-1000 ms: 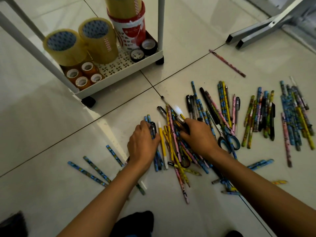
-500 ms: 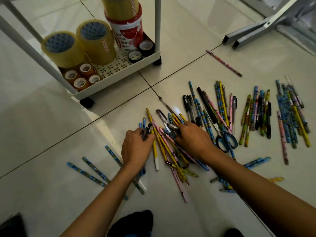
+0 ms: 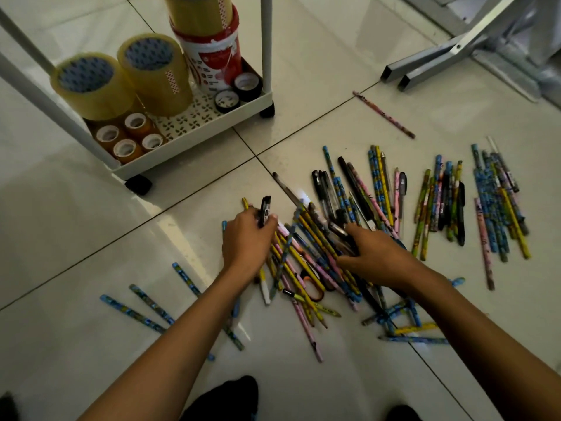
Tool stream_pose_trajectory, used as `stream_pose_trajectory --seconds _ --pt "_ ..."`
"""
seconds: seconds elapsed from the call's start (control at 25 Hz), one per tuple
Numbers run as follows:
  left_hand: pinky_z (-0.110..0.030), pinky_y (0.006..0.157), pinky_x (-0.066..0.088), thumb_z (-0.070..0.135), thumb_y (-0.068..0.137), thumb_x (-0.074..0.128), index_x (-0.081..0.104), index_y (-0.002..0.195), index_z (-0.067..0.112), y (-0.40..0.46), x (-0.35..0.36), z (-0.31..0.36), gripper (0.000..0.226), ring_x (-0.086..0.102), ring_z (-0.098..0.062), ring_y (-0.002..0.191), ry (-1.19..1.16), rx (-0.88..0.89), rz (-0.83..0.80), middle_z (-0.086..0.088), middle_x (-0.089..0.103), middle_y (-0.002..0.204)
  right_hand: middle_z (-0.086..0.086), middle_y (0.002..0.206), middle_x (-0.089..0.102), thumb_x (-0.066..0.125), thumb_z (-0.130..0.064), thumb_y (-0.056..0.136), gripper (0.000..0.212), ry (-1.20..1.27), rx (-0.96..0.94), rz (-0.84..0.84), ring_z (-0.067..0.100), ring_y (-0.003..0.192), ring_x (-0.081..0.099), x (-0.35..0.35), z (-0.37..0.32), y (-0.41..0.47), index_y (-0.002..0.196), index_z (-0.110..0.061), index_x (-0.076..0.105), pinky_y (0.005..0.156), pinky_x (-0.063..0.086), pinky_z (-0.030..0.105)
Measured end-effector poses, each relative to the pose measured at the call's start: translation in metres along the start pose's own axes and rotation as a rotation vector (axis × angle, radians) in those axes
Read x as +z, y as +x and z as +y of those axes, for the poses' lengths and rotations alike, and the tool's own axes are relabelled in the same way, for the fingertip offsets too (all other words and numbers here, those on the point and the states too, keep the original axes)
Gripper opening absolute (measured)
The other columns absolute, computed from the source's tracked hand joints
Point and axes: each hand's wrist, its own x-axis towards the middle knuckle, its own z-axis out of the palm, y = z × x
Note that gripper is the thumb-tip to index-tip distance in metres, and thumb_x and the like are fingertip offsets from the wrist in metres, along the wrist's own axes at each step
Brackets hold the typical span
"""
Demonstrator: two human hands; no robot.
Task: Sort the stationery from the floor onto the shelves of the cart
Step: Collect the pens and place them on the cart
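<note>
A loose pile of patterned pencils and pens (image 3: 306,256) lies on the tiled floor in front of me. My left hand (image 3: 247,238) is at the pile's left edge and grips a few black pens (image 3: 264,209) that stick up from its fingers. At the pile's right side, my right hand (image 3: 379,253) has its fingers and thumb curled round some dark pens (image 3: 341,230). The white cart's bottom shelf (image 3: 194,141) stands at the upper left and holds large tape rolls (image 3: 88,83), small tape rolls (image 3: 127,138) and black tape rolls (image 3: 236,92).
Sorted rows of pencils and pens (image 3: 440,202) lie to the right, with a blue and yellow group (image 3: 498,205) beyond them. A single pink pencil (image 3: 384,113) lies farther off. Blue pencils (image 3: 145,305) lie at the left. Orange-handled scissors (image 3: 312,288) sit in the pile. Metal legs (image 3: 440,59) are at the top right.
My left hand has closed on black pens and raised them from the pile's left edge. My right hand has shifted slightly right over the pile, and several pencils have been pushed about.
</note>
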Motion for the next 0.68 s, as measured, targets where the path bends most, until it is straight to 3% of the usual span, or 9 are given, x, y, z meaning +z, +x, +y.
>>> stream_pose_trajectory --seconds 0.08,0.2,0.32,0.44,0.52,0.68 --pt "-0.024 0.059 0.039 0.035 0.095 0.052 0.061 0.069 0.019 0.013 0.005 0.009 0.032 0.058 -0.007 0.059 -0.003 -0.013 -0.027 0.006 0.063 0.059 0.006 0.099 0.064 0.063 -0.037 0.089 0.034 0.024 0.009 0.011 0.017 0.078 0.059 -0.002 0.010 -0.003 0.114 -0.017 0.051 0.064 0.047 0.031" --pt "-0.019 0.051 0.039 0.036 0.096 0.052 0.066 0.078 0.011 0.035 0.016 0.026 0.033 0.055 -0.001 0.051 -0.015 -0.072 -0.041 0.005 0.062 0.055 0.007 0.081 0.063 0.060 -0.036 0.092 0.023 0.137 0.022 0.071 0.021 0.071 0.063 -0.006 0.023 -0.005 0.095 -0.014 0.054 0.062 0.050 0.035" --pt "-0.022 0.057 0.043 0.041 0.092 0.058 0.060 0.065 0.012 0.053 0.028 0.040 0.039 0.060 -0.011 0.058 0.058 -0.117 -0.022 0.005 0.060 0.054 0.010 0.081 0.065 0.058 -0.027 0.093 0.017 0.235 0.023 0.177 0.023 0.068 0.064 -0.005 0.033 -0.004 0.098 -0.011 0.053 0.063 0.053 0.039" --pt "-0.029 0.063 0.044 0.040 0.087 0.064 0.061 0.074 0.006 0.064 0.040 0.049 0.036 0.062 -0.023 0.074 0.154 -0.141 -0.025 -0.007 0.068 0.076 0.005 0.075 0.062 0.054 -0.025 0.093 0.007 0.316 0.045 0.276 0.021 0.064 0.060 -0.003 0.043 0.001 0.092 -0.018 0.052 0.063 0.050 0.038" --pt "-0.030 0.061 0.040 0.037 0.085 0.064 0.055 0.073 0.007 0.064 0.043 0.054 0.034 0.055 -0.026 0.073 0.174 -0.167 -0.026 -0.008 0.060 0.078 0.002 0.066 0.055 0.051 -0.024 0.094 0.016 0.403 0.072 0.325 0.020 0.059 0.053 -0.003 0.046 0.006 0.079 -0.021 0.047 0.060 0.043 0.033" --pt "-0.028 0.059 0.037 0.042 0.086 0.055 0.053 0.065 0.008 0.062 0.040 0.053 0.040 0.054 -0.027 0.069 0.060 -0.210 -0.018 -0.009 0.058 0.075 0.006 0.067 0.052 0.048 -0.021 0.094 0.018 0.532 0.090 0.406 0.018 0.057 0.045 -0.005 0.039 0.021 0.077 -0.015 0.045 0.053 0.034 0.028"
